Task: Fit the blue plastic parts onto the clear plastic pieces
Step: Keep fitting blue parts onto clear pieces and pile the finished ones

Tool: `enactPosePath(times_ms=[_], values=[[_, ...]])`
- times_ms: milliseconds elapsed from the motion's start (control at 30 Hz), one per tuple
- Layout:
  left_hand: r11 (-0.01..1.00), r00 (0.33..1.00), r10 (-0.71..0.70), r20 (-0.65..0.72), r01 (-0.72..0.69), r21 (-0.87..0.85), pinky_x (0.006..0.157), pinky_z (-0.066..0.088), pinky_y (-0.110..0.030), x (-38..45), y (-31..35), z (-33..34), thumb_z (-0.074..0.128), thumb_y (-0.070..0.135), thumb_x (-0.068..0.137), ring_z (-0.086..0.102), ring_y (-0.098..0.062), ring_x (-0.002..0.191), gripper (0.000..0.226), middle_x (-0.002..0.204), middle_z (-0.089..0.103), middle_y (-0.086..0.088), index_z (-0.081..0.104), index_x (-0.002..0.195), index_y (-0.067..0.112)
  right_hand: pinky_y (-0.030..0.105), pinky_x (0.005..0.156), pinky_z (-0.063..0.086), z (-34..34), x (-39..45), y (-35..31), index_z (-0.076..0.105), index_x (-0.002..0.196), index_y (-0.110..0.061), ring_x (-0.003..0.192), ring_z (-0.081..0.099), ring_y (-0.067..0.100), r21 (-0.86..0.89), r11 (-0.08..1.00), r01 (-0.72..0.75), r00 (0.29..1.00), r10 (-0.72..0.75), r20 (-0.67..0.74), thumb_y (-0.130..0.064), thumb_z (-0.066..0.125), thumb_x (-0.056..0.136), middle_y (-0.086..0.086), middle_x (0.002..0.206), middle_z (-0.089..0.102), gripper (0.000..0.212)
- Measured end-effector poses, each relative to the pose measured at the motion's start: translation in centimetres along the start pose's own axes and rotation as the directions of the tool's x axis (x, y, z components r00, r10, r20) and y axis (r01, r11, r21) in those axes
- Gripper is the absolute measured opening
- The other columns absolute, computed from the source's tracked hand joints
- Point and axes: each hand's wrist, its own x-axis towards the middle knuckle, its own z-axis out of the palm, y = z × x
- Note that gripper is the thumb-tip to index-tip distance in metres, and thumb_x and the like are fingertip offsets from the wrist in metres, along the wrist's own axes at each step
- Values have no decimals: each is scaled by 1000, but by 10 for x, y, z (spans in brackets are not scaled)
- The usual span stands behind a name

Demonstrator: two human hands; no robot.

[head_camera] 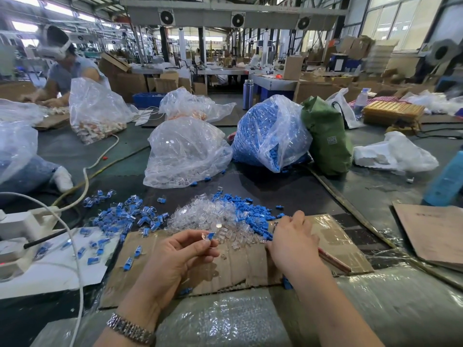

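The left hand (pixel 183 249) pinches a joined piece (pixel 208 236), a small blue part seated on a clear one, at its fingertips, raised just above the cardboard (pixel 240 266). The right hand (pixel 290 236) lies palm down with curled fingers at the near edge of the loose blue parts (pixel 250 211); whether it grips one cannot be told. The clear pieces (pixel 200 216) sit heaped between both hands, glossy and small.
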Motion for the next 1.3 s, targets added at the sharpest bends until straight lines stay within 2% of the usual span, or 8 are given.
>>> enactPosePath(times_ms=[133,300,400,533,667,800,900,1300], values=[[1000,1000,7,15,-7,11,74,63,-30,-2,1,2,74,3,78,73,-34,90,19,108,71,-31,78,97,2,45,103,39,-5,3,5,42,143,-9,128,38,31,-63,995,-71,997,74,35,-43,60,96,15,138,38,60],[1000,1000,8,9,-8,10,73,63,-31,-2,2,4,74,3,77,73,-35,90,19,107,71,-31,78,96,1,41,100,48,-9,8,15,54,140,-19,116,53,31,-47,998,-45,991,50,123,-15,52,97,13,126,58,42],[1000,1000,10,15,-10,3,74,62,-30,-3,3,4,73,3,79,73,-34,90,18,107,72,-30,78,96,2,37,91,52,-12,11,17,63,121,-14,105,59,30,-19,999,-37,993,39,109,-20,57,94,11,113,63,28],[999,1000,16,13,-16,-45,73,62,-30,-2,4,3,77,7,76,74,-33,90,23,110,71,-30,78,99,1,33,72,45,-24,12,17,54,83,-11,91,61,30,167,986,-24,993,5,115,-25,58,94,12,93,63,18],[997,1000,27,6,-27,-79,75,62,-29,0,4,2,83,14,69,74,-31,91,35,113,71,-28,78,102,2,26,49,35,-45,-5,9,52,71,-15,56,45,15,479,871,110,955,-226,192,-10,58,91,3,65,50,22],[994,999,48,5,-48,-94,81,62,-31,-1,4,0,81,14,71,74,-30,100,34,115,72,-23,78,103,5,36,77,59,-54,-32,-17,63,81,-12,73,68,17,617,776,131,775,-468,425,-10,57,95,10,83,73,15],[996,999,52,-1,-52,-74,80,62,-31,-3,5,0,81,14,70,74,-26,97,34,115,73,-21,79,103,6,48,93,58,-50,-42,-31,59,88,-12,86,74,25,638,763,105,721,-500,479,-12,55,99,17,99,76,11],[969,989,144,-16,-137,204,86,58,-48,-8,4,1,83,33,68,72,-36,99,34,108,76,-16,79,99,19,40,77,59,-46,-48,-41,52,83,-13,69,69,21,647,749,140,697,-539,473,-29,47,106,10,82,72,28]])
